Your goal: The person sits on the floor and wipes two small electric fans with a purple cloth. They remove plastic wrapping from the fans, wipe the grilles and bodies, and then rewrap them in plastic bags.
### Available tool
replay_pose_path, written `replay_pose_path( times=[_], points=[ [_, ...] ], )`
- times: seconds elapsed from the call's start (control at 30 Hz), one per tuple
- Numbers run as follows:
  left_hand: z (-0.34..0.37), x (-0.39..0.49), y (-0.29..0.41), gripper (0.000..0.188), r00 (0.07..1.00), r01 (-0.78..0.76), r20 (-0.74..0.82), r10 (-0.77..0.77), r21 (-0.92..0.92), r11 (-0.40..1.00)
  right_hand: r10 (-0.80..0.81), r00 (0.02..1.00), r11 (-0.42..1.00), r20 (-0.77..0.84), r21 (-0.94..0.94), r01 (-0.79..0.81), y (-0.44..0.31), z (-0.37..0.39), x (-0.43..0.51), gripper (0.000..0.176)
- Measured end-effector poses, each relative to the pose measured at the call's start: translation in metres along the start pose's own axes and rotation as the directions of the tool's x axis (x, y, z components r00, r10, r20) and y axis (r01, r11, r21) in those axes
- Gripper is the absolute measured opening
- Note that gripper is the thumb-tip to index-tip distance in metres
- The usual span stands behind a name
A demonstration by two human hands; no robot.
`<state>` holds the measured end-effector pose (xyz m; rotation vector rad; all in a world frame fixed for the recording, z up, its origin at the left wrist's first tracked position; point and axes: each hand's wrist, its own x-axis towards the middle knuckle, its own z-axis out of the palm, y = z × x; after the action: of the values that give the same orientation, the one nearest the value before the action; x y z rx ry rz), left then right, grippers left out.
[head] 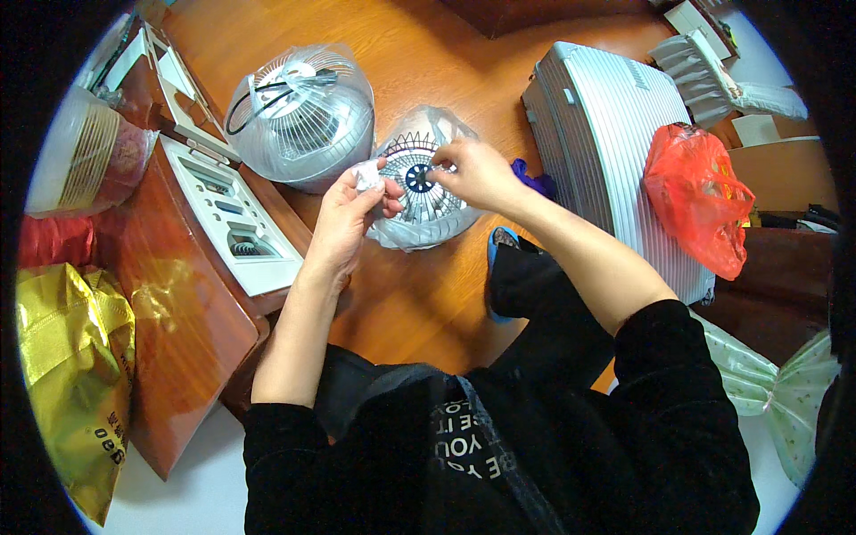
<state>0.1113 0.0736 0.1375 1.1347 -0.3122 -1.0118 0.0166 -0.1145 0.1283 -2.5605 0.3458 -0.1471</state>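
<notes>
My left hand [358,207] pinches a small crumpled white wad [368,176], perhaps tissue or plastic, between thumb and fingers. To its right, my right hand [471,174] is over a round fan grille [411,200] with a dark hub, its thumb and index finger near the hub. A small dark piece shows at those fingertips; whether they hold it cannot be told. Clear plastic wrapping [428,234] surrounds this grille on the floor. Behind my left hand stands a larger fan [304,127] wrapped in clear plastic, its black cable [257,107] lying on top.
A silver ribbed suitcase [602,134] stands at the right with a red plastic bag [699,194] against it. At the left is a wooden cabinet [187,314] with a white panel [247,267] and a gold bag [73,348]. A purple cloth [533,180] lies by the suitcase.
</notes>
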Motion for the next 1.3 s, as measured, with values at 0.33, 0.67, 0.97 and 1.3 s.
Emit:
replay_pose_path(
  times=[0.33, 0.67, 0.97, 1.3],
  points=[
    [0.0, -0.004, 0.001, 0.037, 0.998, 0.038, -0.046, -0.04, -0.037, 0.999, 0.289, 0.954, 0.957, 0.084, -0.058, -0.285, 0.032, 0.066, 0.018, 0.03],
    [0.002, -0.005, -0.001, 0.037, 0.999, 0.027, -0.029, -0.028, -0.05, 0.998, 0.141, 0.988, 0.973, 0.059, 0.175, -0.149, 0.04, 0.085, 0.021, 0.021],
    [-0.017, -0.009, 0.005, 0.035, 0.976, -0.119, -0.185, 0.113, -0.023, 0.993, 0.196, 0.92, 0.98, 0.339, -0.096, -0.173, 0.012, 0.055, 0.022, 0.042],
    [-0.001, -0.028, 0.022, 0.031, 0.983, -0.154, -0.121, 0.135, -0.156, 0.976, 0.276, 0.942, 0.948, 0.192, -0.218, -0.234, -0.005, 0.049, 0.018, 0.034]
  ],
)
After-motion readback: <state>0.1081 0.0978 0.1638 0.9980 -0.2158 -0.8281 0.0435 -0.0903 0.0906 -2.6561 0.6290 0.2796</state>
